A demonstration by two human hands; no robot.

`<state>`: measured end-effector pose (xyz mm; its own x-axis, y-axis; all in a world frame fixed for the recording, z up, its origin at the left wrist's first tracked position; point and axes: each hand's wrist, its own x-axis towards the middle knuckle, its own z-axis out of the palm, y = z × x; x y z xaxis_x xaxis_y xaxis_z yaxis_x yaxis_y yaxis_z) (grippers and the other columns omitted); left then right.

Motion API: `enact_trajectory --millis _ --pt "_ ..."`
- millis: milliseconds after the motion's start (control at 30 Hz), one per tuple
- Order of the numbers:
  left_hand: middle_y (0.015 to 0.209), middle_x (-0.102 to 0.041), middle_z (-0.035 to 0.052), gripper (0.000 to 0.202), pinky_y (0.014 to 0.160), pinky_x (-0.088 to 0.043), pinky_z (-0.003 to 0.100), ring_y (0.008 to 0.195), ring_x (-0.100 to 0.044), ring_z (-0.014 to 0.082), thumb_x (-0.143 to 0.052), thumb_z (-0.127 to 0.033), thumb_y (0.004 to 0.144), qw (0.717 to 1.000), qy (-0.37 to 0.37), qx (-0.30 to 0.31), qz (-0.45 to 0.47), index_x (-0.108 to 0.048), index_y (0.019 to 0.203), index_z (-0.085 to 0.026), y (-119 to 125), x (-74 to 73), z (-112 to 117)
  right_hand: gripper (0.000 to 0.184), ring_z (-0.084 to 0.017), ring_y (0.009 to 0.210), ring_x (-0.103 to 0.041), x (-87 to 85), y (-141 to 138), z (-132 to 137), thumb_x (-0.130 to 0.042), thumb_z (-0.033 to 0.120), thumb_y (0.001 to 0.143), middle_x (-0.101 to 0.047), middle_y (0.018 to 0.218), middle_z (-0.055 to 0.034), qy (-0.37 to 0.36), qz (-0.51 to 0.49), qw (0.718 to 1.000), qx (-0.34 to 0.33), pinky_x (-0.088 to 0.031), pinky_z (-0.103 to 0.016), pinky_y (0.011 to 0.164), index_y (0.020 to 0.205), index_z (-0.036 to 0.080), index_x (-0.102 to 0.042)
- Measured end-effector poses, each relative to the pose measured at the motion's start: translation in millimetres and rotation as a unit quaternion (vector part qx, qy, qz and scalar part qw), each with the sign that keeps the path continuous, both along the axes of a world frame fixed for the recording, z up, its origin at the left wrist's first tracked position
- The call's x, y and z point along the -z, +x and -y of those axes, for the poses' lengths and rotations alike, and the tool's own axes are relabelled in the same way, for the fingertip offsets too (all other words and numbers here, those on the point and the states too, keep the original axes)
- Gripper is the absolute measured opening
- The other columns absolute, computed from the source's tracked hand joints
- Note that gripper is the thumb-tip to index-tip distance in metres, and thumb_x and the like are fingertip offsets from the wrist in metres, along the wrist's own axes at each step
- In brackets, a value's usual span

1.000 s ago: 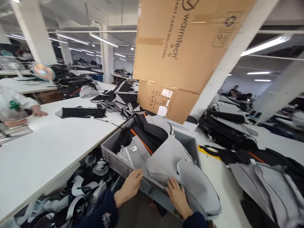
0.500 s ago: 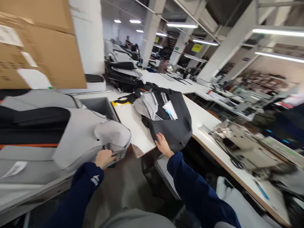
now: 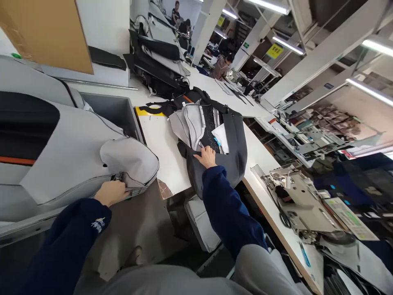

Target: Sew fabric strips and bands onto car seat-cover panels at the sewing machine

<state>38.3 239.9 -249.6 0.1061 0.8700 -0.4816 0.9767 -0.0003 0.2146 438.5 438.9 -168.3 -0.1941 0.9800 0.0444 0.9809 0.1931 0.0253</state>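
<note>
My left hand [image 3: 111, 192] is closed on the near rim of a grey plastic crate [image 3: 118, 110] that is piled with grey, black and orange fabric covers [image 3: 70, 155]. My right hand [image 3: 207, 157] reaches out to a dark grey and light grey cover stack [image 3: 215, 135] on the white table [image 3: 162, 151], its fingers pressed on the dark fabric. A white paper tag [image 3: 221, 137] lies on that stack just beyond the fingers. Both of my sleeves are navy blue.
A sewing machine [image 3: 294, 196] sits on the table at the right with scissors beside it. More black and grey covers [image 3: 159, 53] are heaped at the back. A cardboard box [image 3: 46, 32] stands behind the crate. People work in the far background.
My view swung from the crate to the right-hand table. My right hand left the crate's fabric and moved further onto the dark grey cover stack. My left hand stayed at the crate's rim.
</note>
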Motion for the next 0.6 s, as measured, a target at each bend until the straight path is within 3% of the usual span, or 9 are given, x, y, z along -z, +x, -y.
enact_trajectory --millis 100,233,300,367,467,533,567,600 --pt "0.105 -0.069 0.0278 0.051 0.088 -0.051 0.053 0.103 -0.066 0.0447 -0.043 -0.044 0.092 0.999 0.010 0.030 -0.025 -0.073 0.104 -0.004 -3.5 -3.8 0.6 0.040 -0.037 0.127 -0.042 -15.4 -4.4 2.8 -0.071 0.048 0.087 -0.050 0.134 -0.0226 -0.025 -0.023 0.999 0.000 -0.034 -0.054 0.108 0.105 0.012 -0.068" --pt "0.105 -0.069 0.0286 0.050 0.087 -0.051 0.052 0.102 -0.066 0.0445 -0.045 -0.042 0.091 0.999 0.023 0.023 -0.009 -0.073 0.103 -0.003 -6.4 -7.8 4.9 0.022 -0.033 0.127 -0.045 -22.4 -10.4 55.2 -0.067 0.036 0.090 -0.052 0.136 -0.0195 -0.023 -0.097 0.995 0.031 -0.034 -0.046 0.109 0.092 0.013 -0.068" --pt "0.104 -0.069 0.0286 0.048 0.087 -0.051 0.051 0.102 -0.066 0.0437 -0.046 -0.041 0.089 0.999 0.036 0.020 0.002 -0.073 0.103 -0.003 -7.3 -8.8 9.1 0.022 -0.030 0.111 -0.055 -18.9 -19.2 95.1 -0.062 0.033 0.092 -0.063 0.112 -0.0172 -0.020 -0.157 0.985 0.072 -0.040 -0.043 0.102 0.081 0.014 -0.065" --pt "0.102 -0.069 0.0284 0.047 0.087 -0.051 0.050 0.102 -0.067 0.0433 -0.048 -0.041 0.088 0.999 0.050 0.017 0.013 -0.073 0.100 -0.003 -8.8 -8.8 15.2 0.029 -0.025 0.092 -0.060 -14.9 -32.7 136.3 -0.061 0.036 0.090 -0.063 0.081 -0.0100 -0.014 -0.238 0.964 0.115 -0.046 -0.039 0.093 0.069 0.016 -0.058" --pt "0.105 -0.070 0.0245 0.048 0.087 -0.052 0.048 0.102 -0.067 0.0404 -0.046 -0.045 0.088 0.997 0.076 0.007 0.026 -0.072 0.102 -0.007 -10.0 -12.9 29.4 0.038 -0.020 0.076 -0.060 -17.6 -60.0 188.9 -0.054 0.049 0.091 -0.054 0.061 -0.0014 0.022 -0.401 0.900 0.171 -0.051 -0.032 0.081 0.065 0.021 -0.052" --pt "0.115 -0.068 0.0208 0.052 0.093 -0.051 0.046 0.109 -0.065 0.0358 -0.041 -0.046 0.089 0.981 0.164 -0.038 0.100 -0.068 0.113 -0.010 -7.2 -27.9 45.8 0.040 -0.018 0.075 -0.062 -28.0 -80.9 215.3 -0.044 0.056 0.091 -0.058 0.064 -0.0003 0.063 -0.524 0.824 0.204 -0.053 -0.030 0.078 0.072 0.022 -0.053" --pt "0.121 -0.066 0.0195 0.054 0.099 -0.049 0.045 0.114 -0.062 0.0338 -0.040 -0.047 0.089 0.955 0.231 -0.070 0.170 -0.065 0.119 -0.011 -4.3 -41.7 57.7 0.040 -0.017 0.077 -0.064 -35.0 -92.0 226.9 -0.042 0.057 0.089 -0.062 0.068 -0.0007 0.083 -0.582 0.779 0.219 -0.055 -0.030 0.078 0.076 0.022 -0.055" --pt "0.127 -0.063 0.0189 0.056 0.106 -0.046 0.045 0.120 -0.058 0.0326 -0.040 -0.048 0.089 0.911 0.303 -0.100 0.260 -0.062 0.125 -0.011 -0.5 -59.9 73.1 0.040 -0.017 0.079 -0.066 -42.4 -103.6 238.2 -0.042 0.059 0.087 -0.066 0.074 -0.0013 0.097 -0.635 0.731 0.230 -0.056 -0.030 0.080 0.080 0.022 -0.056"
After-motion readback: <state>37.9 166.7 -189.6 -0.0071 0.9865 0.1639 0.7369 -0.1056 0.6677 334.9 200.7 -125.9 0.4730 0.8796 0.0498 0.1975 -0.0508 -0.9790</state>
